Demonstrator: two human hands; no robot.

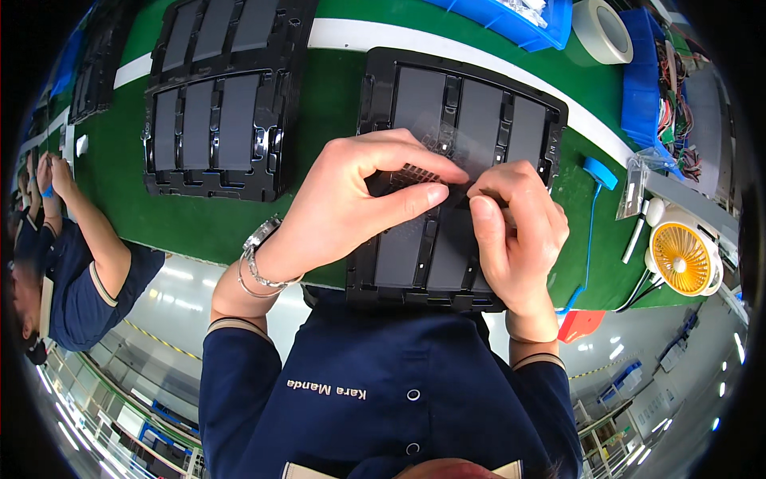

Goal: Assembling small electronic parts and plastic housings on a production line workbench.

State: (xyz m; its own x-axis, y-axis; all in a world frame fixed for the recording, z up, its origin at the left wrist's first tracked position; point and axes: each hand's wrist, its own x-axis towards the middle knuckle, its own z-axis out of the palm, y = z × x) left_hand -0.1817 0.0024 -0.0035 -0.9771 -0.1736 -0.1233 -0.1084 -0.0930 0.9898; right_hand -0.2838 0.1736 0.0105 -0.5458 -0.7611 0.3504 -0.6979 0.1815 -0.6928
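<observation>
My left hand (355, 195) pinches a clear sheet (444, 142) printed with a grid of small dark squares, between thumb and fingers. Close beside it, my right hand (523, 231) has its thumb and fingertips drawn together at the sheet's edge; whatever they grip is too small to make out. Both hands are above a black plastic tray (375, 92) in front of me. In its slots lie several flat dark grey panels (420, 100), partly covered by my hands.
More black trays (267, 132) with grey panels stand to the left. At the back right are a blue bin (523, 25), a tape roll (604, 32) and a blue bin of wires (641, 88). A blue cord (590, 239) and yellow fan (680, 257) lie right. A co-worker (88, 271) sits left.
</observation>
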